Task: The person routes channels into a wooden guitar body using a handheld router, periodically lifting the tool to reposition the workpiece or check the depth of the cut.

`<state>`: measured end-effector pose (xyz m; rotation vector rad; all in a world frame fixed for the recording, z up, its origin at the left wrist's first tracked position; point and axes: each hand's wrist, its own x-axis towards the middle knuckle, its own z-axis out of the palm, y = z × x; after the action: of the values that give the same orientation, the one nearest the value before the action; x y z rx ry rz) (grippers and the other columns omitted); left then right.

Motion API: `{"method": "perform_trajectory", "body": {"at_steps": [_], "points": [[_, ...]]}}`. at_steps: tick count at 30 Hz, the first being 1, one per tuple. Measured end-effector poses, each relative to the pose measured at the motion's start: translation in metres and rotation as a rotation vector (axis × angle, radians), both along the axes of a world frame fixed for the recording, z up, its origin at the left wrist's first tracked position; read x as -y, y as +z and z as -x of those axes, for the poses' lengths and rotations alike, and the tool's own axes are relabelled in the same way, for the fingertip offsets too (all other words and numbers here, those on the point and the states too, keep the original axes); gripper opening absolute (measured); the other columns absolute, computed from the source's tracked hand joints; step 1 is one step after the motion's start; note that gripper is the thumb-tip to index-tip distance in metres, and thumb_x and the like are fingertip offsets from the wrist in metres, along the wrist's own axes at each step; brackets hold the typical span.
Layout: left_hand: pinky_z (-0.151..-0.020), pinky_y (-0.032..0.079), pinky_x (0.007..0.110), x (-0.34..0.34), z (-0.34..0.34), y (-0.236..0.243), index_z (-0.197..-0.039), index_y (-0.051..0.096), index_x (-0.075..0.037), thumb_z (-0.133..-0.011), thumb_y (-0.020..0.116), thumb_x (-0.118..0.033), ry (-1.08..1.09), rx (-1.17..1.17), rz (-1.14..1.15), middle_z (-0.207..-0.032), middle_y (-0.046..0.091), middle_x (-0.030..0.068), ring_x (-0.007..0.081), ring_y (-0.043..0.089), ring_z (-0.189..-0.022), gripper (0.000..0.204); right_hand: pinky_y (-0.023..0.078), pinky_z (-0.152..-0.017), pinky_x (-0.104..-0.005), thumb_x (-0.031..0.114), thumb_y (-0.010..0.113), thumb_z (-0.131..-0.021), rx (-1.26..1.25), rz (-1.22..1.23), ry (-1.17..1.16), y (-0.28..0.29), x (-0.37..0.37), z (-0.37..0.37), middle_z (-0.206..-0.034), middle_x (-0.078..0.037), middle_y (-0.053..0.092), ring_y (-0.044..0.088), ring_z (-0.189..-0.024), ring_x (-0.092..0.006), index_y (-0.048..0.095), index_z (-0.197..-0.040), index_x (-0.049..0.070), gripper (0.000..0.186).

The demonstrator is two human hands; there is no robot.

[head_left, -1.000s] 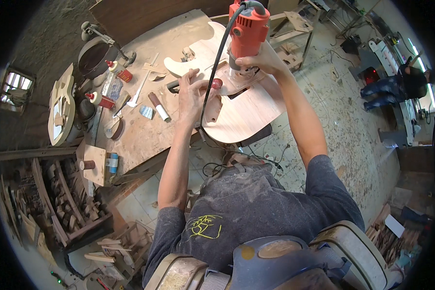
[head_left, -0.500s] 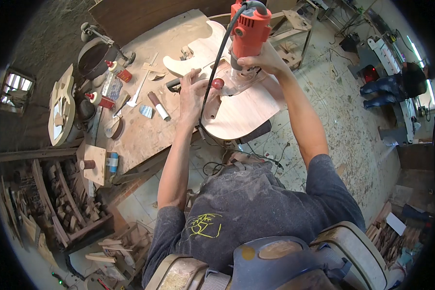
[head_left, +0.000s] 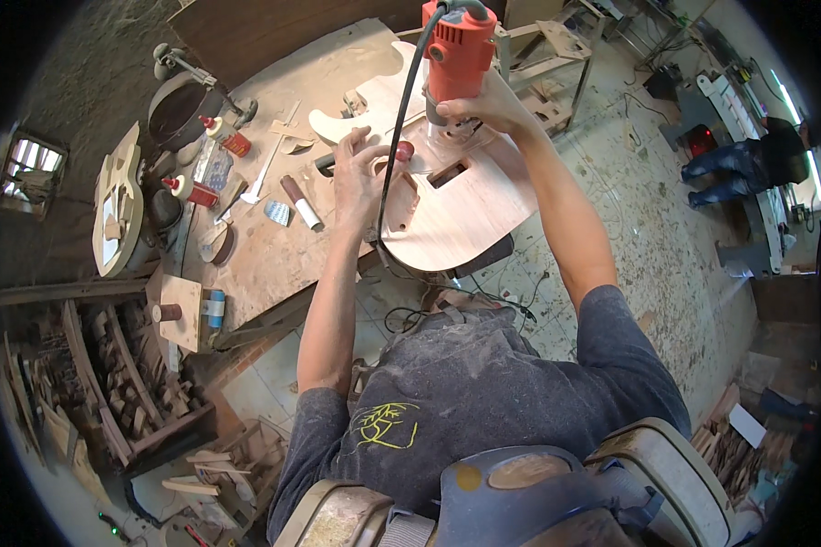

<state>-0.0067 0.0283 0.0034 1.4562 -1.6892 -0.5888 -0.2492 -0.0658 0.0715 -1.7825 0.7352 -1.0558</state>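
A red-orange router (head_left: 462, 55) stands upright on a pale wooden guitar body (head_left: 479, 205), its lower end over a clear template (head_left: 442, 150). My right hand (head_left: 491, 105) is wrapped round the router's lower housing. My left hand (head_left: 358, 173) rests at the body's near left edge with its fingers apart. Its thumb side is beside a red ball knob (head_left: 404, 150); the black power cable (head_left: 394, 173) crosses in front, and I cannot tell whether they touch. Rectangular cavity (head_left: 452, 173) and an angled cavity (head_left: 403, 210) show in the wood.
The workbench (head_left: 265, 264) carries two red-and-white glue bottles (head_left: 228, 137), a caliper (head_left: 266, 164), a brown-and-white tube (head_left: 301, 202) and a lamp (head_left: 201, 82). Another guitar body (head_left: 114, 205) leans at left. A person (head_left: 748, 164) is at the far right. Cables (head_left: 502, 296) lie on the floor.
The router has moved slightly left and away from me, with my right hand on it. The rectangular cavity now shows clearly. My left hand has shifted slightly left.
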Motion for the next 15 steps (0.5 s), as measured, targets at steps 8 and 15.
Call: {"method": "perform_trajectory", "body": {"at_steps": [8, 15], "points": [[-0.112, 0.045, 0.044, 0.008, -0.004, 0.002, -0.106, 0.082, -0.016, -0.081, 0.085, -0.022, 0.026, -0.008, 0.022, -0.145, 0.049, 0.0183, 0.0350, 0.054, -0.133, 0.026, 0.053, -0.075, -0.0304, 0.021, 0.084, -0.070, -0.048, -0.002, -0.023, 0.003, 0.011, -0.007, -0.094, -0.002, 0.067, 0.064, -0.085, -0.0120, 0.063, -0.108, 0.004, 0.047], [-0.114, 0.044, 0.043, 0.008, -0.005, 0.000, -0.105, 0.082, -0.018, -0.081, 0.085, -0.021, 0.035, -0.002, -0.005, -0.145, 0.050, 0.0174, 0.0341, 0.052, -0.137, 0.024, 0.054, -0.073, -0.0314, 0.021, 0.084, -0.071, -0.035, -0.082, -0.004, 0.007, 0.009, -0.009, -0.091, -0.003, 0.069, 0.066, -0.081, -0.0134, 0.065, -0.104, 0.003, 0.042]]}}
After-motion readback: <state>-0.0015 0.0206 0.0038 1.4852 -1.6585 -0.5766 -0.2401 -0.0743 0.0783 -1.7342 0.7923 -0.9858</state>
